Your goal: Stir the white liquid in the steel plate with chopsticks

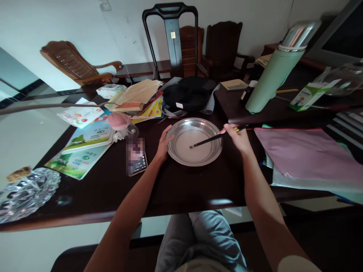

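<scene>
A round steel plate (181,128) sits on the dark wooden table (184,185) in front of me, its inside bare. My left hand (163,145) curls against the plate's left rim, steadying it. My right hand (238,138) is closed on dark chopsticks (207,141), whose tips rest inside the plate near its middle.
A phone (136,156) lies left of the plate, with books (85,149) and a pink object (119,121) beyond. A glass ashtray (25,192) sits far left. A green thermos (272,71), a pink folder (306,155), a black bag (188,94) and chairs (170,37) surround.
</scene>
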`<state>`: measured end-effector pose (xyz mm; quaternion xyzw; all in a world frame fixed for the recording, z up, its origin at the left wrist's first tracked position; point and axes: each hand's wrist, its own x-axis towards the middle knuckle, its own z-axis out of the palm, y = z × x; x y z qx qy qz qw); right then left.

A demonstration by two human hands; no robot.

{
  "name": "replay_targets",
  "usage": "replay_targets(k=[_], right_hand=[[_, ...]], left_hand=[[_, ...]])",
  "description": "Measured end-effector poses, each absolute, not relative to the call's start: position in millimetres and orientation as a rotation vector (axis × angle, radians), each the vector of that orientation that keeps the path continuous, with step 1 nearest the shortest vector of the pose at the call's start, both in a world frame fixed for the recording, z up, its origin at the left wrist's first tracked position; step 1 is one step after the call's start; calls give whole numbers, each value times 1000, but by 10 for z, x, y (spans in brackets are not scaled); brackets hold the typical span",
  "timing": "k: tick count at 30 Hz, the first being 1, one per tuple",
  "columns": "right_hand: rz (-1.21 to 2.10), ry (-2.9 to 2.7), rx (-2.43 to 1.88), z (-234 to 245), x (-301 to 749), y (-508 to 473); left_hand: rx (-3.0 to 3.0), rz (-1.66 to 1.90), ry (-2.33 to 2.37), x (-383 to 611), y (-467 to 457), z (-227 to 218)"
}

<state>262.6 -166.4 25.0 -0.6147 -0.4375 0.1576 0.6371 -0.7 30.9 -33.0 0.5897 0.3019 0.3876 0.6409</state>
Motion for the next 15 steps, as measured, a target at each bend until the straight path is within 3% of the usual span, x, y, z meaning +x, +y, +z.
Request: replay_targets(k=[9,15], right_hand=[[187,-861,-1420,228,2723,-1693],[372,-1036,-1407,257,2591,-1651]], left_hand=[[1354,885,666,-10,299,-326],[1329,892,692,-5,299,-321]])
